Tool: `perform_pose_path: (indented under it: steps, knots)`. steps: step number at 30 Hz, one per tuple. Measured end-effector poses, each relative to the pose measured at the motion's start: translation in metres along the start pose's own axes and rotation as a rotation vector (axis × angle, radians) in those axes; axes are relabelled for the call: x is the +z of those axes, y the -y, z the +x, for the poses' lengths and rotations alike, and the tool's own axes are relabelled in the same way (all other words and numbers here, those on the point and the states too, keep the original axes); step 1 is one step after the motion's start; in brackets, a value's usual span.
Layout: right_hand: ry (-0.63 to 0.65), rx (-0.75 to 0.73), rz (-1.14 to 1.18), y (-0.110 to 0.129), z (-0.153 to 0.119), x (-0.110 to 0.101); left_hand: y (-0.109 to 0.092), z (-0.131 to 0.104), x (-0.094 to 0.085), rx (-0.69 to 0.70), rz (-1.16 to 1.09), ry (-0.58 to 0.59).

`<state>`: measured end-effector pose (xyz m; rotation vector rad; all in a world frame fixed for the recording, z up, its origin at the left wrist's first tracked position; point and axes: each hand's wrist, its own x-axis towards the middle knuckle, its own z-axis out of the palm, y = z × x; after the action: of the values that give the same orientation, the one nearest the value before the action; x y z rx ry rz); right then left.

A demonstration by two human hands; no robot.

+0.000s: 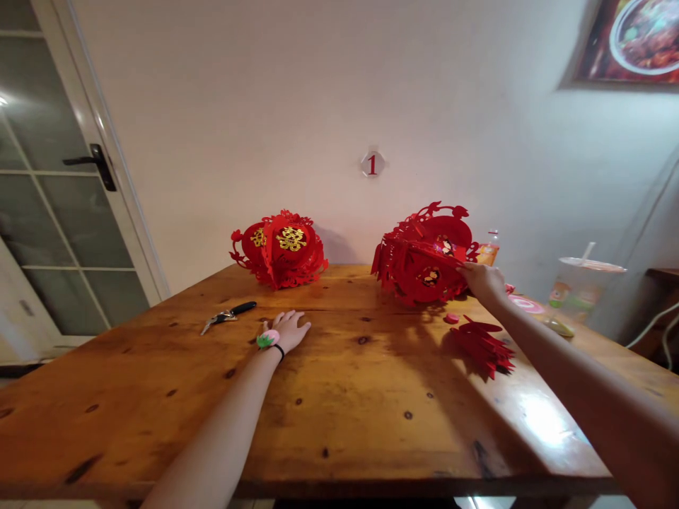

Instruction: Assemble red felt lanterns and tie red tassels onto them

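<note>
My left hand [291,331] lies flat on the wooden table [350,396], fingers spread, holding nothing. On that wrist are a black band and a pink and green strawberry-like ornament [268,338]. To the right, my right hand [485,283] has its fingers closed on the right edge of a red cut-out paper lantern [419,254], which rests near the wall. Just below that hand are a bundle of red strips [485,345] and a small red round piece [451,319]. A second red lantern [283,249], with gold characters, sits at the back left.
Keys with a black fob [228,316] lie left of my left hand. Beyond my right arm stand a clear cup with a straw [583,286], a bottle [491,247] and a pink and white round item [525,304]. A wall [212,141] bounds the table's far edge.
</note>
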<state>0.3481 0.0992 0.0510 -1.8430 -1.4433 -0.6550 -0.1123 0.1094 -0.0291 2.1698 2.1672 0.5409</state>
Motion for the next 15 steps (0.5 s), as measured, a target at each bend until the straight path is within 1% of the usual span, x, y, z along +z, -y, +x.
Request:
perform_pose_path:
  steps: [3, 7, 10, 13, 15]
  knots:
    - [-0.041, -0.004, 0.02, 0.006, 0.016, 0.002, -0.002, -0.001, -0.002, 0.003, -0.041, -0.007]
    - [-0.047, -0.087, 0.056, 0.025, 0.035, -0.002, -0.008, -0.004, -0.008, 0.022, -0.141, -0.039]
    - [-0.043, -0.192, 0.096, 0.049, 0.052, -0.009, -0.015, -0.005, -0.01, 0.077, -0.263, -0.083]
    - [-0.033, -0.364, 0.155, 0.08, 0.067, -0.022, -0.023, -0.004, -0.009, 0.145, -0.42, -0.121]
    - [-0.029, -0.485, 0.19, 0.103, 0.071, -0.035, -0.028, -0.003, -0.009, 0.188, -0.532, -0.145]
